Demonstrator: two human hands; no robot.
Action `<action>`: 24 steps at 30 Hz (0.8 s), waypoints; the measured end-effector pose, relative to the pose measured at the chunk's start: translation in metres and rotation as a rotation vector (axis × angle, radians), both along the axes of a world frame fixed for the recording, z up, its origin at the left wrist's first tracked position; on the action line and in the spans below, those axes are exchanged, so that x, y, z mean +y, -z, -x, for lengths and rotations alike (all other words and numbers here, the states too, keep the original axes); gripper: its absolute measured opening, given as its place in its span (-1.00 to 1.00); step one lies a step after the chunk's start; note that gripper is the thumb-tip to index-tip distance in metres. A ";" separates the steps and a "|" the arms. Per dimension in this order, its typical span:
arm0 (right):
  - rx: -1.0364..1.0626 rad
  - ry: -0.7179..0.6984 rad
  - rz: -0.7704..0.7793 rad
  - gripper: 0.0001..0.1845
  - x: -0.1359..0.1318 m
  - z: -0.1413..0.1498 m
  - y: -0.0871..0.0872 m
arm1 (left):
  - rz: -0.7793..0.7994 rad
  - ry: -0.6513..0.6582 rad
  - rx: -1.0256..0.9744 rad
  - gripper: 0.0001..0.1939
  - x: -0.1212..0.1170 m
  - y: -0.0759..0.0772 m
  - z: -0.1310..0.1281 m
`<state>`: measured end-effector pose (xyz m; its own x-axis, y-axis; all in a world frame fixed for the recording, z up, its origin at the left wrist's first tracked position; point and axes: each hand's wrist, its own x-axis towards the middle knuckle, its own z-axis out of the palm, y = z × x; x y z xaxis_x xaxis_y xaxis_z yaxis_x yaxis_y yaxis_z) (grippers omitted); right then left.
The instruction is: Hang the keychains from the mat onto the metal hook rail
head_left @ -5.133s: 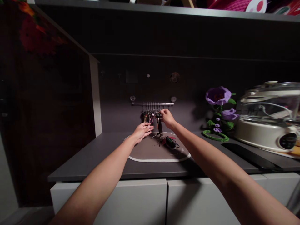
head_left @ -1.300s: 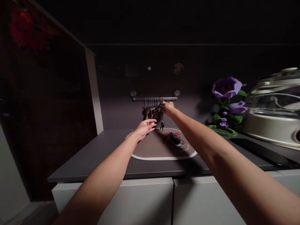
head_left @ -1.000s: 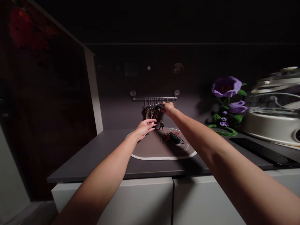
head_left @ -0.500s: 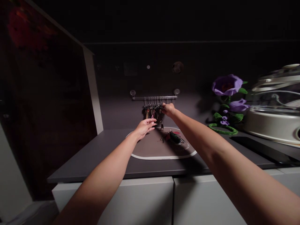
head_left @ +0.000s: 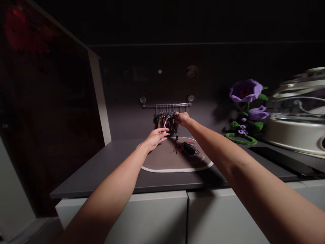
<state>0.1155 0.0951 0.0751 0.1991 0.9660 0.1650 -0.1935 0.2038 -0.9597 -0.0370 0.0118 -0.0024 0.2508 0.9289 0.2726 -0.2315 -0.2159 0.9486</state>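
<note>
We have the bunches of dark metal keys [head_left: 162, 117] hanging in a row from hooks on the clear plastic rail [head_left: 175, 104], so their weight keeps them upright. Our right hand [head_left: 183, 118] brings its fingertips together high at the row's right end, probably for control near the rings; we cannot tell whether they grip one. Our left hand [head_left: 155, 139] is open below the pink strap [head_left: 165, 122], perhaps as support. On the brown, white-rimmed mat [head_left: 159, 161] lies a black-and-red key bundle [head_left: 188, 148], within easy reach on the dark grey table [head_left: 101, 166].
</note>
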 end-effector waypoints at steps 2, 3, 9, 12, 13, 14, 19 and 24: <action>0.004 -0.021 -0.002 -0.80 0.000 -0.001 0.000 | -0.003 0.000 0.002 -0.79 0.000 0.000 0.000; 0.004 -0.026 -0.001 -0.80 0.001 -0.001 0.000 | -0.002 -0.001 0.003 -0.78 0.000 0.000 0.000; 0.007 -0.044 0.000 -0.78 0.001 -0.001 0.002 | -0.003 0.003 0.000 -0.78 -0.001 0.000 -0.001; -0.001 -0.056 -0.002 -0.77 0.002 -0.001 0.004 | -0.001 0.005 -0.005 -0.79 -0.001 0.000 0.000; -0.004 -0.063 -0.001 -0.77 0.002 -0.001 0.004 | 0.000 0.005 -0.008 -0.79 0.000 0.000 0.000; -0.005 -0.071 -0.002 -0.78 0.003 -0.001 0.005 | 0.002 0.005 -0.010 -0.80 0.000 0.000 0.000; 0.002 -0.129 -0.012 -0.75 0.001 -0.001 0.006 | 0.008 -0.001 -0.010 -0.80 -0.001 -0.001 -0.001; 0.022 -0.157 -0.032 -0.74 -0.002 -0.001 0.007 | 0.003 0.005 -0.011 -0.80 0.000 0.000 -0.001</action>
